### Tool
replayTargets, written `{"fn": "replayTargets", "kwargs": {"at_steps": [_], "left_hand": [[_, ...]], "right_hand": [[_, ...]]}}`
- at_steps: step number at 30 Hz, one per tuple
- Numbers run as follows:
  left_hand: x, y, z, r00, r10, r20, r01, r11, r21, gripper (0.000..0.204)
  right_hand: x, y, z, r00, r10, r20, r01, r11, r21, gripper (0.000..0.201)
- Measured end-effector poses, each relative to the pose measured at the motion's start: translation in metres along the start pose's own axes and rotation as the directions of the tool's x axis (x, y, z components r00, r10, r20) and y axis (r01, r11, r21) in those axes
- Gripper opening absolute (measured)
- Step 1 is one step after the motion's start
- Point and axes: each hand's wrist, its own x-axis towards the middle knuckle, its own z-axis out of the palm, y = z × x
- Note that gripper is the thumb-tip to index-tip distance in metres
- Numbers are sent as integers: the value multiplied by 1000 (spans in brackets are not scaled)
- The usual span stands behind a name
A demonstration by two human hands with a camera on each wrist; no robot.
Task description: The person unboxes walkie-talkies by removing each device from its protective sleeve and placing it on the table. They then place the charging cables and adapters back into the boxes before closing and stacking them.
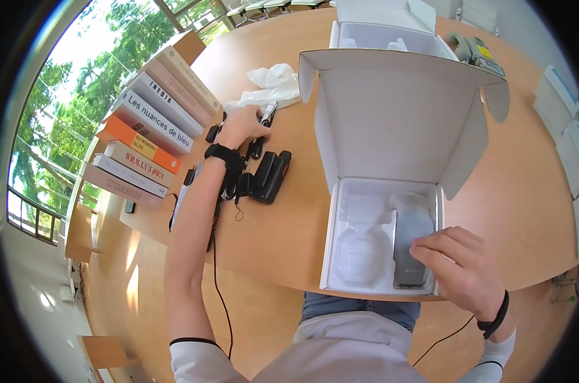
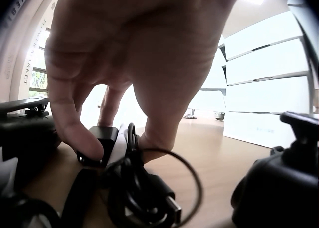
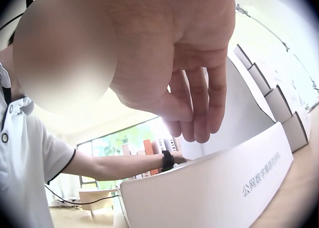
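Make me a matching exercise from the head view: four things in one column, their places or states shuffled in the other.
1. Flat dark-grey rectangular item
2. Orange-spined paper book
3. Crumpled thin white material
4. Nearer white cardboard box

A. Standing open
B. Between two pale-spined books
C. In the right compartment of a white moulded tray
D. On the table, beyond the black devices

Pairs: 1-C, 2-B, 3-D, 4-A.

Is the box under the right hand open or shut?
Open: its lid stands raised, baring the white tray inside.
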Motion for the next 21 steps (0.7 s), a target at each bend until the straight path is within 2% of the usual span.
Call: {"fn": "replayTargets", "kwargs": {"at_steps": [2,5,7,9,11,13,15,17,18,19,21], "left_hand": [[-2,1,-9,1000,-12,1,12,999,-51,63],[-3,-7,-32,1000,16,16,-10,960,-281,60],[-2,-17,-44,995,55,-85,-83,925,-371,58],[-41,0,-88,988,67,-136,-123,876,-467,57],[-85,15,-109,985,65,-160,-150,785,-601,53],[-138,29,-123,980,179,-85,-189,714,-674,48],[-174,45,-108,967,255,-16,-159,555,-816,49],[-208,65,-102,962,272,-2,-141,493,-859,52],[-207,66,-100,964,262,41,-92,475,-875,54],[-242,73,-98,939,342,-25,-158,365,-917,57],[-262,84,-87,907,419,53,-79,293,-953,61]], "right_hand": [[-2,1,-1,1000,4,11,-4,1000,-2,24],[-5,4,2,999,-7,-34,7,1000,3,23],[-6,5,1,999,-3,-47,3,1000,3,23],[-5,7,0,998,-7,-58,7,1000,1,24],[-6,9,-3,998,-4,-68,4,1000,-3,24],[-8,10,-3,997,7,-73,-6,1000,11,24],[-8,8,-1,998,13,-63,-12,1000,24,25],[-5,7,0,1000,3,-31,-2,1000,23,27],[-3,5,1,999,-18,-26,19,999,32,28],[-2,2,1,999,-39,-22,40,998,42,28],[-3,-2,2,999,-38,-5,39,998,58,29]]}}
